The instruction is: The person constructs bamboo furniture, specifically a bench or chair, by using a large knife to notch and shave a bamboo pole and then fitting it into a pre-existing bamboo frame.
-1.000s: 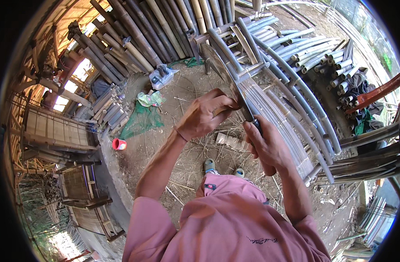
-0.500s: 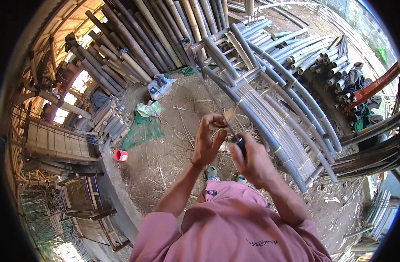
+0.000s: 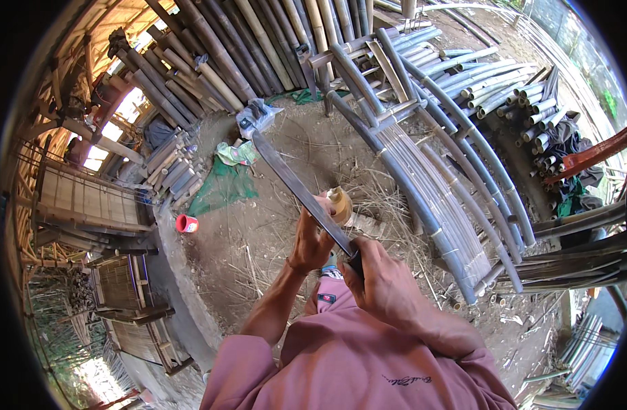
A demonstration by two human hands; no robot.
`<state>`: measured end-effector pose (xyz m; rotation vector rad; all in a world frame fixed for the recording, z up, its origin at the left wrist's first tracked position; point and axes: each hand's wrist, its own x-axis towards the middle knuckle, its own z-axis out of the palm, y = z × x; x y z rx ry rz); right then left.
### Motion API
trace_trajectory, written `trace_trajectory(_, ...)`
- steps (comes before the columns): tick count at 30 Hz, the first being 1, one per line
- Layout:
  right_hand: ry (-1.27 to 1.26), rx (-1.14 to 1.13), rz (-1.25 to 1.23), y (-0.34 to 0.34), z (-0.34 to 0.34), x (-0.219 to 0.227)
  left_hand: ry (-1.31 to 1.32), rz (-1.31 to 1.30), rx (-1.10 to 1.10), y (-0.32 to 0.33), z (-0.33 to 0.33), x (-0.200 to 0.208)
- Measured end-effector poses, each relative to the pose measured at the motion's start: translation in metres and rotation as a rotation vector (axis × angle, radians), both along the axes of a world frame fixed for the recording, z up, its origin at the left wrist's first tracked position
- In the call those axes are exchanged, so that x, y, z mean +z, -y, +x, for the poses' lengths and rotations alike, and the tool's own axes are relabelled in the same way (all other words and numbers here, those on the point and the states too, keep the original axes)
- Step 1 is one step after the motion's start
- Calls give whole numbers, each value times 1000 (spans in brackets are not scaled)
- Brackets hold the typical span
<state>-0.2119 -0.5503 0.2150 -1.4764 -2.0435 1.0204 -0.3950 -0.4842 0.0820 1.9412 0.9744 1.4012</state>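
My right hand (image 3: 382,277) is closed around the dark handle of a machete (image 3: 293,183). Its long grey blade slants up and to the left, crossing in front of my left hand (image 3: 312,236). The left fingers curl against a short, rounded tan piece (image 3: 340,206) that looks like bamboo. The blade partly hides those fingers, and their full grip cannot be seen.
A bamboo bench (image 3: 423,184) stands to the right, near stacked bamboo poles (image 3: 491,78). More poles (image 3: 218,51) lean at the back. Green netting (image 3: 224,188) and a red cup-like container (image 3: 187,223) lie left. Dry strips litter the dirt floor.
The machete has swung so its blade shows broadside and points further left. My right hand has come lower and left. My left hand has shifted slightly left, with the tan piece beside its fingers.
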Motion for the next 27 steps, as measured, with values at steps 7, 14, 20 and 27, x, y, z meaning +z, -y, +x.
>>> trace_trajectory(7,21,19,15,-1,3,-3,-10,19,27,-3,2,2)
trace_trajectory(14,-146,-21,-47,-11,2,-7,68,-8,38,-10,9,18)
trace_trajectory(20,-304,-61,-161,-22,-5,-8,79,-13,38,-21,5,22)
trace_trajectory(27,-203,-68,-76,-19,-6,-6,86,-17,16,-22,5,25)
